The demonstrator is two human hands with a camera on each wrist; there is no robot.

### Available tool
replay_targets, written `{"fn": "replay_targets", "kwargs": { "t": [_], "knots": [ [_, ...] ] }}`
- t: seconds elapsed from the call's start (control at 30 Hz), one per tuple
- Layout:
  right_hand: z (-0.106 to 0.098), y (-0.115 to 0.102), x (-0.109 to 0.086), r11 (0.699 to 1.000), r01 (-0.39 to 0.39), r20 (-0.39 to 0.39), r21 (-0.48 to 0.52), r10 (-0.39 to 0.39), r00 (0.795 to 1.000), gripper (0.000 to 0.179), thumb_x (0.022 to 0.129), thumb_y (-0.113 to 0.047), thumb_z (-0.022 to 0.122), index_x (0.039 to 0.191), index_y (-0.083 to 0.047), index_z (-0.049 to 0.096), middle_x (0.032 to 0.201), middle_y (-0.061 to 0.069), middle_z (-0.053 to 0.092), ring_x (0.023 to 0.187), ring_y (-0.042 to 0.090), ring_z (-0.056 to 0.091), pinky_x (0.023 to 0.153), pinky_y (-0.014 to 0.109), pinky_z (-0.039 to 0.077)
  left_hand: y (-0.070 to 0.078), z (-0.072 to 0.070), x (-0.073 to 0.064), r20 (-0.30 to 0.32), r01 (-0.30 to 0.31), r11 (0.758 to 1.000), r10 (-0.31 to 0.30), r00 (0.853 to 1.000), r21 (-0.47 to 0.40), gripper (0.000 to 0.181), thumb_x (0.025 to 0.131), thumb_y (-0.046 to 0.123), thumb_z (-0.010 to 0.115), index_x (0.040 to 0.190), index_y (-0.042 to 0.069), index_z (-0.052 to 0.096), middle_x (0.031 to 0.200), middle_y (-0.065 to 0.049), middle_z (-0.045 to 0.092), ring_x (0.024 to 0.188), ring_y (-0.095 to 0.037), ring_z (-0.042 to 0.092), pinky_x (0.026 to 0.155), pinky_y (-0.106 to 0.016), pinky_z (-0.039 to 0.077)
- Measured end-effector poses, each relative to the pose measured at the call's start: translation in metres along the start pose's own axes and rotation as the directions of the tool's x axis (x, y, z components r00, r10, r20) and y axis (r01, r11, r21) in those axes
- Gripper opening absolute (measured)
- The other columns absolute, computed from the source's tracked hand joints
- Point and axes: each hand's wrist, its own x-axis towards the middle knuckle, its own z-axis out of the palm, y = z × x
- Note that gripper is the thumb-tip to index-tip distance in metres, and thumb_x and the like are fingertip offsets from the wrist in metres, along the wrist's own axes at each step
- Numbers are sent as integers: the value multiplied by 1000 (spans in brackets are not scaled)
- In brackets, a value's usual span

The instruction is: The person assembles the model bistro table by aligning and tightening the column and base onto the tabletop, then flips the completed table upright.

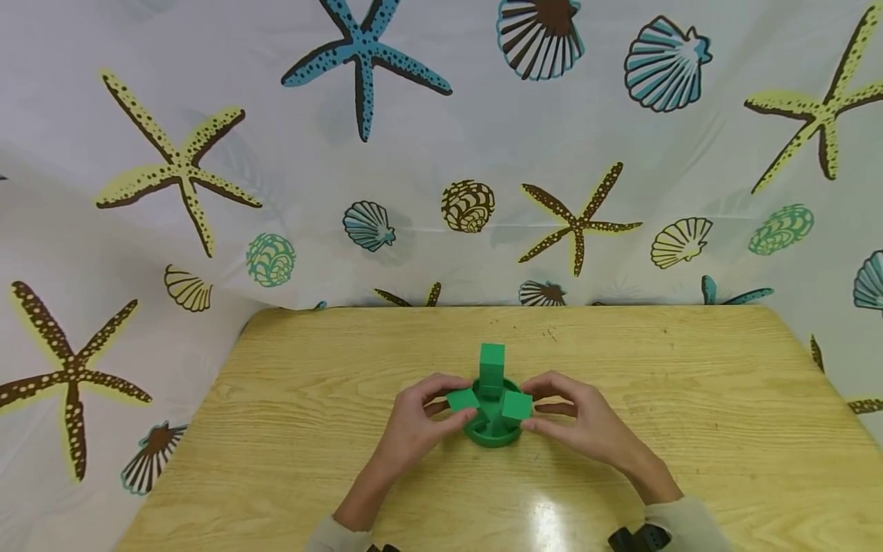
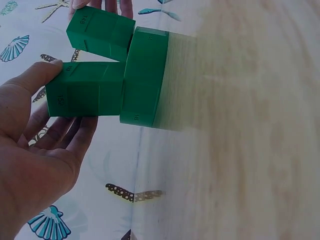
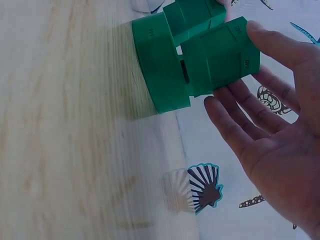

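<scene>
Your left hand, spread block-wide, pinches the left block; your right hand likewise the right block. Both rise lengthwise from the round base between your hands, third block beyond.

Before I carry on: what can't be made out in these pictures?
Left hand: right wrist view, mostly cut off by the top edge.
Green base, underside: head view, hidden, facing the table.
Markings on the right-hand block: right wrist view, too small to read surely.
Right sleeve: head view, cut off by bottom edge.
</scene>
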Motion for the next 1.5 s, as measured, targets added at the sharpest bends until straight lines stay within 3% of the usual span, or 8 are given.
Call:
{"fn": "replay_targets", "kwargs": {
  "t": [0.27,0.6,0.8,1.0,1.23,1.5],
  "knots": [
    [8,2,4,990,81,24,-111,-79,997,45,94,-13,78,136,-8,65,122,2,65,104,23,62,81,37,62,0,-1,1,-11,-7,1000,7,1000,8,37,89,10,82,123,2,71,123,-7,68,117,-25,64,94,-34,57],
    [12,-1,6,979,47,4,-197,-48,999,48,92,-21,80,137,-15,66,123,-5,66,98,24,60,71,31,58,0,0,2,-9,4,1000,-4,1000,4,37,90,10,81,124,3,71,124,-9,68,118,-26,64,96,-36,56],
    [10,-2,5,978,14,2,-208,-14,1000,48,92,-23,80,137,-18,66,125,-7,66,98,21,61,73,32,59,1,0,2,3,16,1000,-16,1000,-5,37,90,10,82,125,2,71,124,-9,67,119,-26,63,96,-35,56],
    [7,-1,3,983,15,38,-185,-8,999,45,97,-20,74,141,-16,64,129,-4,65,99,22,61,78,34,60,-1,0,0,6,10,1000,-10,1000,-7,37,90,11,82,124,1,70,124,-10,67,118,-27,63,96,-34,56],
    [7,1,4,981,16,24,-196,-11,1000,37,103,-18,65,140,-16,63,127,-2,66,98,19,61,79,36,60,-1,0,1,-2,16,1000,-16,1000,-18,38,89,9,82,124,1,71,123,-11,68,117,-27,64,95,-34,57],
    [9,2,6,988,48,2,-145,-49,999,35,102,-13,65,136,-7,64,133,5,66,122,25,63,90,39,59,0,0,1,-3,9,1000,-9,1000,-12,38,89,10,83,124,1,71,123,-11,68,117,-26,64,95,-34,57]
  ]
}}
